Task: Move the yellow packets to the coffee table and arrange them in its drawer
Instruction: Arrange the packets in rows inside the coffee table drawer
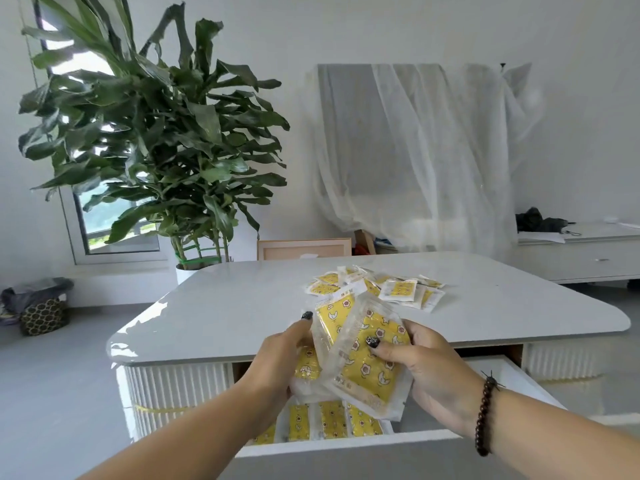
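Note:
Both hands hold a fanned bundle of yellow packets (360,355) in clear wrappers above the open drawer (346,448) of the white coffee table (225,306). My left hand (277,358) grips the bundle's left side, and my right hand (429,368) pinches the front packet with the thumb on top. Inside the drawer a row of yellow packets (325,422) stands upright along the front wall. A loose pile of more yellow packets (391,287) lies on the tabletop behind the hands.
A tall potted plant (166,140) stands behind the table's left corner by a window. A veiled cabinet (426,154), a low white sideboard (581,258) and a wooden frame (304,249) are behind. A patterned basket (43,315) sits on the grey floor at left.

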The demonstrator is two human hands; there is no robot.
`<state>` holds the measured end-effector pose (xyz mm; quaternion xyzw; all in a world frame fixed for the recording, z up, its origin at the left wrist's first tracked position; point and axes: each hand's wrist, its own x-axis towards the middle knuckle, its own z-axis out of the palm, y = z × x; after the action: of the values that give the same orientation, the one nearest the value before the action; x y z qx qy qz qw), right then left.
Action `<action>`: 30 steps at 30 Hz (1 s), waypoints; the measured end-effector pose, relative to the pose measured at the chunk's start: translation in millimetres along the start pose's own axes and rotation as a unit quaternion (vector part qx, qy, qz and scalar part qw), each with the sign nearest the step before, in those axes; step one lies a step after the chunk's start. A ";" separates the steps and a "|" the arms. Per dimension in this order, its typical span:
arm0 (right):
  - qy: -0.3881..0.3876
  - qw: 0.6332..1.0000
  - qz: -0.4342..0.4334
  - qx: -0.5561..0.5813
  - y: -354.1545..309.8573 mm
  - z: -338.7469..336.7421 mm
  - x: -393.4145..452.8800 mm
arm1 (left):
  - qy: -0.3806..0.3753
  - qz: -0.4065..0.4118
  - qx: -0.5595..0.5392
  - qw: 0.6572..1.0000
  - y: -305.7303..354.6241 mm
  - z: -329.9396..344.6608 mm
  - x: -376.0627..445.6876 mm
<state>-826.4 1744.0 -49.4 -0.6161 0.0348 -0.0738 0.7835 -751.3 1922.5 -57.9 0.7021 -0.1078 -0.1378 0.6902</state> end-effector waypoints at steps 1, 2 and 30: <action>-0.005 1.000 0.000 0.002 0.5 -0.1 0.2 | -0.011 -0.001 0.002 1.000 0.0 0.7 -3.2; -0.008 1.000 0.000 0.001 0.9 0.8 -0.1 | -0.009 0.008 0.012 1.000 -2.1 -0.6 -3.7; 0.111 0.937 -0.200 -0.264 -5.7 3.5 5.4 | -0.013 0.246 0.244 0.938 8.2 5.9 -14.5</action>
<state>-821.0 1745.3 -42.8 -0.7826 0.0155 -0.2851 0.5532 -766.6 1921.7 -49.1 0.7986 -0.3166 0.0572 0.5086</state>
